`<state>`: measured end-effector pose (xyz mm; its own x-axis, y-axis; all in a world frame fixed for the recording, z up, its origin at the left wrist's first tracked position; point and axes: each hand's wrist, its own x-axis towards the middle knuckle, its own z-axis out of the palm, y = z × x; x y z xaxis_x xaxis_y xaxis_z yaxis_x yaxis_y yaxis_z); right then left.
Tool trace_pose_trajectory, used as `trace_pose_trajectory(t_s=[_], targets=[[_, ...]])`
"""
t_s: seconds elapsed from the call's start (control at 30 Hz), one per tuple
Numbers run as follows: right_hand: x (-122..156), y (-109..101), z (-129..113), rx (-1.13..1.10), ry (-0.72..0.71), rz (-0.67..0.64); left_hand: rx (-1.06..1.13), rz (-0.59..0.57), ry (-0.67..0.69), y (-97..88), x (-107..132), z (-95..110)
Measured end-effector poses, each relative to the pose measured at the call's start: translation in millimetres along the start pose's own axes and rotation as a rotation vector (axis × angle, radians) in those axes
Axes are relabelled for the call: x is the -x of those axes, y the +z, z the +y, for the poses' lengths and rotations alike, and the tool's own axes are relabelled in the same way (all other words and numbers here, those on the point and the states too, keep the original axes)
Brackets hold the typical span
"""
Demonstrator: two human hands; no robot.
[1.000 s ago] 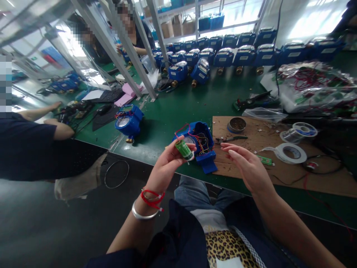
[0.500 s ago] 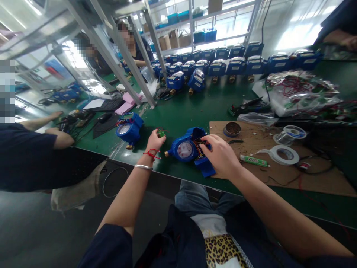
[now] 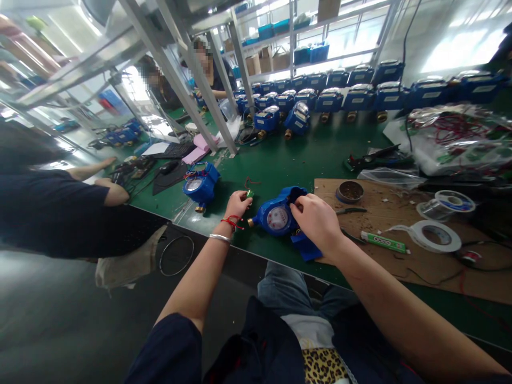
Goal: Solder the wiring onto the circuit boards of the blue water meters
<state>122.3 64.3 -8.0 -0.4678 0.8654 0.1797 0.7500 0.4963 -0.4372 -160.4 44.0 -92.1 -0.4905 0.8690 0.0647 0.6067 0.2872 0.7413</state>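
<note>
Fingers [image 3: 245,198] of the left hand [image 3: 237,205] curl together and pinch a small green battery [image 3: 249,193] with red wires, holding it just above the green table [image 3: 312,149]. Left of that hand stands a blue water meter [image 3: 200,184] with its lid tipped up and a brass fitting below, and further left a co-worker's arm [image 3: 104,193] rests at the table edge beside a dark mat and a tangle of cables. A slanting metal frame post [image 3: 188,90] runs down to the table behind that meter.

Just right of the left hand lies an open blue meter [image 3: 276,215], its round dial facing up and its brass end pointing toward the battery. The right hand [image 3: 316,221] covers the meter's right side, fingers bent down into the open housing; whether they grip anything inside cannot be told, as the hand hides it. A loose blue cover [image 3: 307,248] lies under the right wrist at the table edge.

To the right, a brown board [image 3: 400,266] carries a round tin [image 3: 350,191], pliers [image 3: 352,211], a green tube [image 3: 384,242], a roll of white tape [image 3: 435,236] and a solder spool [image 3: 448,202]. Behind it sits a clear bag of wired parts [image 3: 456,133], and a row of blue meters [image 3: 360,93] lines the far side of the table
</note>
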Motion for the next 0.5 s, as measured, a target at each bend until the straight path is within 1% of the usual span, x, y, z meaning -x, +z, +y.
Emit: trace_pose_trajectory(t_s=[0.13, 0.23, 0.3, 0.37, 0.43, 0.5], targets=[[-5.8, -1.4, 2.5, -0.046, 0.001, -0.044, -0.074, 0.067, 0.059, -4.9, 5.3, 2.3], [-9.4, -3.6, 4.6, -0.06, -0.014, -0.061, -0.144, 0.13, 0.107, -10.8, 14.8, 13.4], [-10.8, -4.6, 5.4, -0.067, -0.021, -0.068, -0.184, 0.18, 0.151, -13.0, 25.7, 28.4], [-11.6, -4.6, 4.9, -0.07, -0.019, -0.07, -0.206, 0.21, 0.21, -11.9, 39.7, 49.5], [-12.0, -3.5, 2.6, -0.059, -0.015, -0.05, -0.211, 0.203, 0.287, -7.9, 54.0, 73.8], [-12.3, -1.7, -0.7, -0.033, -0.013, -0.006, -0.215, 0.165, 0.406, -3.1, 66.2, 97.1]])
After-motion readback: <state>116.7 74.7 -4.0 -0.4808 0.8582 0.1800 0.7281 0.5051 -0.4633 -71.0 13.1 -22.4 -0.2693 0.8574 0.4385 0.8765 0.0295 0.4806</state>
